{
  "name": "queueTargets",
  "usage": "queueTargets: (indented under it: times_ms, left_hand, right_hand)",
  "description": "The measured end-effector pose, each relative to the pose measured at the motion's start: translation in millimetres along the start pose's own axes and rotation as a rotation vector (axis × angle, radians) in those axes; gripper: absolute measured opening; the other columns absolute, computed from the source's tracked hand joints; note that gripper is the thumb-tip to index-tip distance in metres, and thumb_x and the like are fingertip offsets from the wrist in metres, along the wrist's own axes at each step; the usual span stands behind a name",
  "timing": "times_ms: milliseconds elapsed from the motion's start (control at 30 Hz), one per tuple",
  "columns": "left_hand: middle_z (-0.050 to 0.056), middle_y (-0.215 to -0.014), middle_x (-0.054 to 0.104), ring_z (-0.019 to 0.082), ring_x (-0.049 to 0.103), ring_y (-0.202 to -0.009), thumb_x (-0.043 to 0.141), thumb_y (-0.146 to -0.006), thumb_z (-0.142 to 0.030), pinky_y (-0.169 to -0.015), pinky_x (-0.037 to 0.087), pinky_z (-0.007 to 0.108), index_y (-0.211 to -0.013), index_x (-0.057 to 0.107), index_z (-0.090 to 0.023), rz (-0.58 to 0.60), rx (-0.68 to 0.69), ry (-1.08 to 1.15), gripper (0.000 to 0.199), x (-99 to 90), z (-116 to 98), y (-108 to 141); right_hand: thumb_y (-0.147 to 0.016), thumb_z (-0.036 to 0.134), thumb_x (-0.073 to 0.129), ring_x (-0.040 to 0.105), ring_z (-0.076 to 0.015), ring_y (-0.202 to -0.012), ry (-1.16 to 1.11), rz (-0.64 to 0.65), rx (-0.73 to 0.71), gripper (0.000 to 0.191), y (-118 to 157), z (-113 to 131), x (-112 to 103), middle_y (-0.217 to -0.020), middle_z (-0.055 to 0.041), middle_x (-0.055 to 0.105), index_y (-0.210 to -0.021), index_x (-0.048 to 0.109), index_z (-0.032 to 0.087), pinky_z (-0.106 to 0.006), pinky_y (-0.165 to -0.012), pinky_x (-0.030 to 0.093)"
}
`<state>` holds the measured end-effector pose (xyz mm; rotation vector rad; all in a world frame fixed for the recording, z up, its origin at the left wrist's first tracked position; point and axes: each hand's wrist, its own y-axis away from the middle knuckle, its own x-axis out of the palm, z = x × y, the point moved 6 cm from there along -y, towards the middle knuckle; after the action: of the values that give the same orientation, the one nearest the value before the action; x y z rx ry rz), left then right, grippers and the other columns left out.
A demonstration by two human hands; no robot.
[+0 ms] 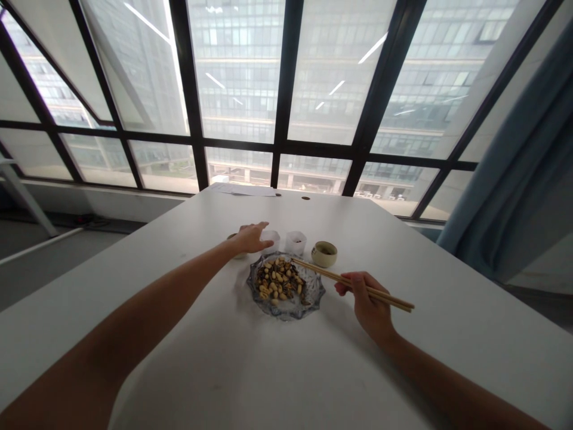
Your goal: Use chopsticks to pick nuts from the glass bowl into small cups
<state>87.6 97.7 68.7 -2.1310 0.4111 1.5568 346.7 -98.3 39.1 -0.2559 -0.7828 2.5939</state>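
A scalloped glass bowl holds a mix of nuts and dark seeds. My right hand grips a pair of wooden chopsticks, whose tips hang over the bowl's back part. Behind the bowl, my left hand has its thumb and fingers apart around the near left side of a white translucent cup; contact is unclear. To its right are a second white cup with a few dark bits inside and a small beige cup. Another small cup is mostly hidden behind my left hand.
Papers and two small dark discs lie at the far end of the white table. Beyond it stand tall black-framed windows, with a blue curtain on the right.
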Motion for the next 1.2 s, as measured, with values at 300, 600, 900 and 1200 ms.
queueTargets:
  times_ms: [300,600,900,1200]
  left_hand:
    - [0.016,-0.142,0.056,0.031,0.053,-0.131,0.074,-0.073,-0.041,-0.112,0.033,0.045,-0.146,0.036,-0.018,-0.111,0.26,-0.047,0.086,-1.9,-14,3]
    - [0.016,-0.144,0.056,0.034,0.052,-0.133,0.064,-0.077,-0.064,-0.111,0.033,0.048,-0.152,0.028,-0.02,0.139,-0.07,-0.029,0.094,0.3,-5,-17]
    - [0.017,-0.14,0.059,0.034,0.053,-0.132,0.07,-0.078,-0.05,-0.112,0.031,0.048,-0.149,0.035,-0.016,0.088,0.129,-0.018,0.086,26.9,-73,-51]
    - [0.014,-0.138,0.06,0.032,0.054,-0.129,0.076,-0.071,-0.033,-0.111,0.03,0.046,-0.151,0.029,-0.018,-0.069,0.333,0.008,0.094,16.5,-87,-38]
  right_hand:
    - [-0.094,0.054,0.057,0.07,-0.0186,-0.056,0.128,0.091,-0.188,0.04,2,19,2,-0.061,-0.0051,0.072,-0.081,0.07,0.018,-0.028,-0.052,0.057]
    - [-0.093,0.056,0.057,0.068,-0.0173,-0.057,0.063,0.019,-0.108,0.042,-4,11,-1,-0.062,-0.0049,0.071,-0.08,0.069,0.018,-0.029,-0.055,0.056]
    - [-0.089,0.063,0.059,0.066,-0.0174,-0.055,-0.059,-0.17,-0.006,0.047,-27,2,-22,-0.062,-0.004,0.069,-0.081,0.066,0.017,-0.033,-0.055,0.056]
    - [-0.094,0.055,0.057,0.069,-0.0194,-0.06,0.13,-0.097,-0.191,0.04,-36,14,-23,-0.065,-0.0048,0.071,-0.083,0.068,0.018,-0.033,-0.059,0.057]
